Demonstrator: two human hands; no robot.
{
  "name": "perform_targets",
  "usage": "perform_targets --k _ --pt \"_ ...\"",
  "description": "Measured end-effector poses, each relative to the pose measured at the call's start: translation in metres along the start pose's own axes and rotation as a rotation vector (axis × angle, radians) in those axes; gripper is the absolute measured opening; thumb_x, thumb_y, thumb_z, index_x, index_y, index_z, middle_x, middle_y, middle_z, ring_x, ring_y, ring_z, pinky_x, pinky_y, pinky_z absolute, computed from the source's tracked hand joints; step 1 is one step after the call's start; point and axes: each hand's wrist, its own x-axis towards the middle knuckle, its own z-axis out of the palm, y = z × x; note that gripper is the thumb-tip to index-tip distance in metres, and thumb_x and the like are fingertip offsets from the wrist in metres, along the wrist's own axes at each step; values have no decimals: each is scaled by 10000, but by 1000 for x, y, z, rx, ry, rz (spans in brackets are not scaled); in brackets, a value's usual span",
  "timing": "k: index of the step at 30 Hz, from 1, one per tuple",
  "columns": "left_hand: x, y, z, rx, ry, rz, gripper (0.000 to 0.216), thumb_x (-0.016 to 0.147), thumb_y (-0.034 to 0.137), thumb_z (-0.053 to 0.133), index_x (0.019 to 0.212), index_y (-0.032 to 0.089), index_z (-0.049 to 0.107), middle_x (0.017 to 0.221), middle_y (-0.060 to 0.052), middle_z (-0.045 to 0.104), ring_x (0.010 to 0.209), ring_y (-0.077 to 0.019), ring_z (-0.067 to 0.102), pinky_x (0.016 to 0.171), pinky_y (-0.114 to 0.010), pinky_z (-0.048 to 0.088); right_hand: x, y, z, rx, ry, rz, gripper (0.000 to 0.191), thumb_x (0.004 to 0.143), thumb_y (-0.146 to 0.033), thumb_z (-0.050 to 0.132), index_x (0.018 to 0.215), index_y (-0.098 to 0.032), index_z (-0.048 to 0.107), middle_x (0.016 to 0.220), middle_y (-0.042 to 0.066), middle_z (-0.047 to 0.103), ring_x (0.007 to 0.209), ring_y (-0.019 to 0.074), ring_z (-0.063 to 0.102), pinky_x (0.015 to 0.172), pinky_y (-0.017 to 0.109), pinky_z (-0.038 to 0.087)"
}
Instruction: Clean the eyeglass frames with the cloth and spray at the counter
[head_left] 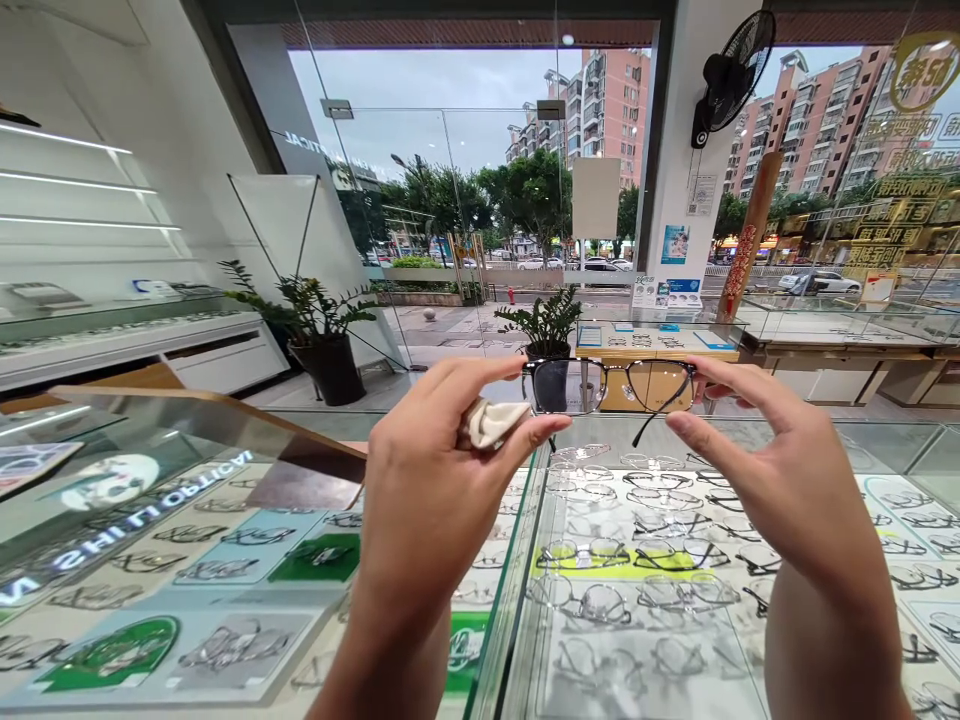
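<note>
A pair of eyeglasses (616, 368) with a dark frame is held up level above the glass display case (517, 600), its lenses facing the window. My left hand (442, 470) grips the left end of the frame between fingers and thumb. Bunched in that same palm is a pale cleaning cloth (491, 422). At the other end, my right hand (787, 470) pinches the frame near the hinge, the thumb lower down. One dark temple hangs slanting below the right lens. Beneath my hands, rows of spectacle frames (660, 495) lie under the glass.
Another glass case (187, 530) with frames on blue and green boards stands left, a brown panel (300, 450) along its far edge. Beyond are two potted plants (326, 365) (547, 330), a low wooden cabinet (645, 345), a wall fan (735, 75) and large windows.
</note>
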Motion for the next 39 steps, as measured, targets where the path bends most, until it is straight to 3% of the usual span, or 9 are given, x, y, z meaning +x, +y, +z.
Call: perform_targets --k 20,39 --pt "1 -2 2 15 -16 33 383 786 537 836 1057 279 754 959 -36 770 851 -218 725 802 -354 600 0 -3 -3 -56 -47 -38 449 936 -543 665 1313 -303 701 1196 97 751 1133 318 692 991 530 564" --pt "1 -1 1 30 -27 77 348 817 463 827 1092 277 721 944 -28 732 836 -208 689 741 -338 577 -1 1 -1 -58 -65 -35 466 937 -546 661 1329 -294 683 1260 99 739 1149 318 687 1017 545 556"
